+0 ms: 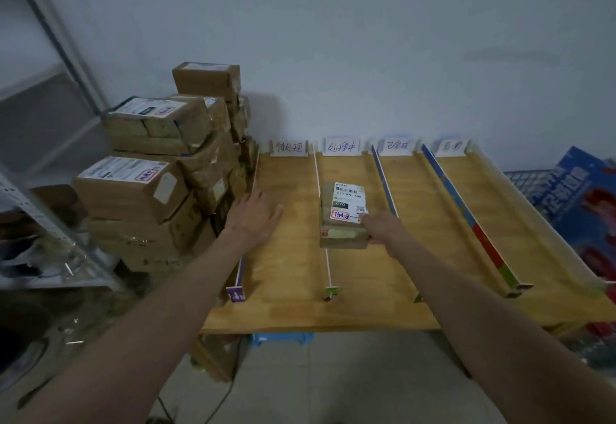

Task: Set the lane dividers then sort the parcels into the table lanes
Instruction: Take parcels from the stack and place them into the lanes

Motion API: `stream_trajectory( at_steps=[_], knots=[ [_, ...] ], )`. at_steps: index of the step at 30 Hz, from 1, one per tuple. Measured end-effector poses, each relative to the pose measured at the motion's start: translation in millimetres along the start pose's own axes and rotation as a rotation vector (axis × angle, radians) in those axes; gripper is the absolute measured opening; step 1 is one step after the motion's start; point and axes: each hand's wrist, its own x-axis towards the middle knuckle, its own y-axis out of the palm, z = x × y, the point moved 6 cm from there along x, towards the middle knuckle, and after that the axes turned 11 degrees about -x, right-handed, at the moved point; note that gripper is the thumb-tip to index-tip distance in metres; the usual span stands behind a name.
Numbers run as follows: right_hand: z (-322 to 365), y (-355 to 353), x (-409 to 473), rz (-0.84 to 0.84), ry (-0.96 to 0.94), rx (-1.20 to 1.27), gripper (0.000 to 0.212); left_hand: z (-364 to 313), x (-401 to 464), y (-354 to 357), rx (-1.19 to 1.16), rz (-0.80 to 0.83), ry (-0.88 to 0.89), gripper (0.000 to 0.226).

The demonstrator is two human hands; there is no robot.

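Wooden surface (pixel 286 277) with dividers set: one parcel (pixel 343 215) was gripped by the right hand (pixel 380 228), the left hand (pixel 255 215) spread flat, its release into the second lane judged next.

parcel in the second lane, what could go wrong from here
1. The parcel sits close against the thin white divider; pushing it sideways could knock that divider askew.
2. The left hand lies beside the leaning parcel stack; a bump might topple boxes.
3. The right hand covers part of the label, so a misread is possible.

Matt wooden table (pixel 290 277), taped brown cardboard parcel (pixel 340 237), paper labels (pixel 340 147)
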Motion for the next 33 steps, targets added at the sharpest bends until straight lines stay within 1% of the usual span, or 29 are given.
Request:
stream_trajectory(
  at_steps=[3,7,12,17,24,28,29,31,32,33],
  knots=[
    [-2,-1,39,0.027,-0.02,-0.048,0.038,-5,23,17,0.022,-0.002,-0.032,0.057],
    [-7,5,96,0.071,-0.049,-0.124,0.047,-12,45,33,0.028,0.0,-0.079,0.056],
    [4,19,135,0.102,-0.078,-0.154,0.046,-7,72,47,0.035,0.016,-0.145,0.055],
    [25,40,175,0.131,-0.088,-0.22,0.047,11,113,63,0.01,0.052,-0.194,0.055],
    [68,76,254,0.135,-0.096,-0.249,0.041,46,198,88,-0.048,0.097,-0.219,0.052],
    [97,99,309,0.112,-0.08,-0.271,0.042,67,250,104,-0.15,0.113,-0.267,0.049],
    [102,106,322,0.102,-0.084,-0.265,0.042,71,260,109,-0.159,0.127,-0.289,0.052],
    [113,121,346,0.1,-0.098,-0.273,0.043,81,282,126,-0.142,0.15,-0.283,0.069],
    [116,129,358,0.108,-0.097,-0.285,0.044,85,293,132,-0.133,0.149,-0.29,0.069],
    [119,136,370,0.116,-0.097,-0.298,0.046,88,303,134,-0.135,0.144,-0.317,0.06]
  ],
)
